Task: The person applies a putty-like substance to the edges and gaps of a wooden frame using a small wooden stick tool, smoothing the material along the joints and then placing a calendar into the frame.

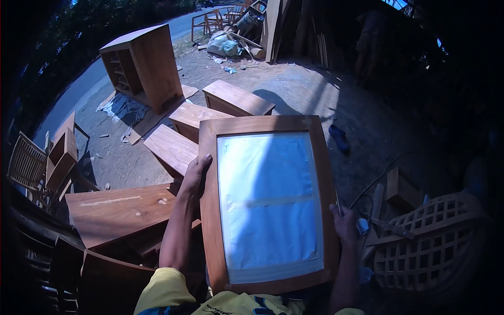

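A wooden cabinet door stands tilted in front of me, its brown frame around a panel covered with pale sheeting. My left hand is closed on the frame's left edge, thumb on the front. At the opposite edge, my right hand is closed round a thin stick-like tool; whether these fingers also grip the frame is hard to make out. Shadow falls across the right part of the sheeting. The door's lower edge rests near my yellow shirt.
A wooden cabinet and several drawers stand on the ground ahead. To the left are a wooden board and a slatted chair. A lattice piece and a dark shoe lie right. Another person is in the far shade.
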{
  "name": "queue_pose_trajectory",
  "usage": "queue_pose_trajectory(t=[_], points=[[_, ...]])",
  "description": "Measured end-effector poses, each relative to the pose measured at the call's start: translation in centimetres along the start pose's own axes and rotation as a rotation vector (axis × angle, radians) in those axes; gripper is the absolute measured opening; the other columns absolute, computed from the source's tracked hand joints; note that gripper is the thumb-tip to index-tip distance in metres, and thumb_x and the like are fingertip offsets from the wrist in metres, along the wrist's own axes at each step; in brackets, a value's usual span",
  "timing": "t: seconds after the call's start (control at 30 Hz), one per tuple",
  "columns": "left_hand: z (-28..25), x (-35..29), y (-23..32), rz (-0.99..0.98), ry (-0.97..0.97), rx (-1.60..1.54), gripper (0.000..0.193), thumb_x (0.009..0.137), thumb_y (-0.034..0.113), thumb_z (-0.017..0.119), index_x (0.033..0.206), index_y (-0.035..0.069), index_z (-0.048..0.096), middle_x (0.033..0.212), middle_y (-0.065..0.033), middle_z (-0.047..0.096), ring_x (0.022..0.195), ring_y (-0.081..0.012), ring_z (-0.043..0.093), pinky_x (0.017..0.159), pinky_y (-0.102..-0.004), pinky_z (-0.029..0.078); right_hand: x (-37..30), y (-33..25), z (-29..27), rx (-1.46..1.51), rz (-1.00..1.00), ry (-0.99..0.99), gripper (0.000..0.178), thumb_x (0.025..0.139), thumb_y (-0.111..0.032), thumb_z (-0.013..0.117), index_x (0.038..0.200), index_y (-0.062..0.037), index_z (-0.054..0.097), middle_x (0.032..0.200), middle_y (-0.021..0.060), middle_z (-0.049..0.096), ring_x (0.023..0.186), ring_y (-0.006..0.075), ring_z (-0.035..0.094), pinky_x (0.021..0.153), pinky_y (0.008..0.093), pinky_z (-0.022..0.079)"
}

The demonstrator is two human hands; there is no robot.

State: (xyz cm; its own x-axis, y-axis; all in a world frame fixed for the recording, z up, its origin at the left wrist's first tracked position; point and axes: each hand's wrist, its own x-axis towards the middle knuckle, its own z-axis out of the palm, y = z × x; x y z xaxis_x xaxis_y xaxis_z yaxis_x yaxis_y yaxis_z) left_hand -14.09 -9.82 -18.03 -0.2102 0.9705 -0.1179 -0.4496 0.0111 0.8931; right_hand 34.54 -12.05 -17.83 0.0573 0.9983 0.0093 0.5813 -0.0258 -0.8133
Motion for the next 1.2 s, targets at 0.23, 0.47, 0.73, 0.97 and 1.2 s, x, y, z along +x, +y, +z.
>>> queue_pose_trajectory(t=[0.23,0.47,0.73,0.97,1.2], points=[[2.8,-4.3,2.0,0.256,0.129,-0.142,0.042,0.108,0.032,0.057,0.133,-0.001,0.058,0.122,-0.007,0.068,0.113,-0.0141,0.063,0.1,-0.029,0.049,8.4,-9.3,-8.6,-0.104,-0.24,0.006,0.052,0.098,-0.044,0.071,0.074,0.0005,0.059,0.066,-0.003,0.045,0.068,0.0077,0.039,0.058,0.0336,0.036],[4.0,-15.5,-4.5,-0.06,0.154,-0.155,0.034,0.104,0.03,0.065,0.124,0.003,0.058,0.105,-0.0021,0.063,0.089,-0.0105,0.062,0.086,-0.0296,0.054,16.0,-14.4,-12.1,-0.163,-0.33,-0.184,0.041,0.095,-0.039,0.075,0.086,0.0006,0.071,0.069,-0.0054,0.056,0.068,0.0058,0.047,0.059,0.0311,0.04],[2.7,-28.4,-7.3,-0.38,0.057,-0.076,0.051,0.103,0.027,0.065,0.135,-0.011,0.052,0.134,-0.021,0.06,0.122,-0.0319,0.064,0.102,-0.0483,0.059,16.3,-13.7,-5.9,-0.255,-0.288,-0.445,0.034,0.088,-0.037,0.083,0.093,-0.0038,0.079,0.069,-0.0014,0.064,0.068,0.0066,0.053,0.062,0.0322,0.042],[0.1,-31.9,-9.0,-0.985,0.183,-0.128,0.051,0.107,0.032,0.057,0.134,-0.011,0.055,0.128,-0.0232,0.067,0.118,-0.029,0.068,0.099,-0.0367,0.06,15.8,-13.1,0.2,-0.301,-0.373,-0.572,0.04,0.084,-0.044,0.085,0.093,-0.0055,0.08,0.068,0.0013,0.066,0.067,0.0074,0.058,0.064,0.0317,0.046],[-1.2,-32.1,-1.1,-1.195,-0.104,0.275,0.044,0.109,0.032,0.054,0.122,-0.008,0.067,0.115,-0.0179,0.074,0.11,-0.0211,0.071,0.096,-0.0335,0.059,13.6,-14.1,1.9,-0.355,-0.364,-0.624,0.041,0.083,-0.047,0.084,0.101,-0.0104,0.081,0.081,0.0099,0.075,0.075,0.0149,0.068,0.074,0.0345,0.052]])
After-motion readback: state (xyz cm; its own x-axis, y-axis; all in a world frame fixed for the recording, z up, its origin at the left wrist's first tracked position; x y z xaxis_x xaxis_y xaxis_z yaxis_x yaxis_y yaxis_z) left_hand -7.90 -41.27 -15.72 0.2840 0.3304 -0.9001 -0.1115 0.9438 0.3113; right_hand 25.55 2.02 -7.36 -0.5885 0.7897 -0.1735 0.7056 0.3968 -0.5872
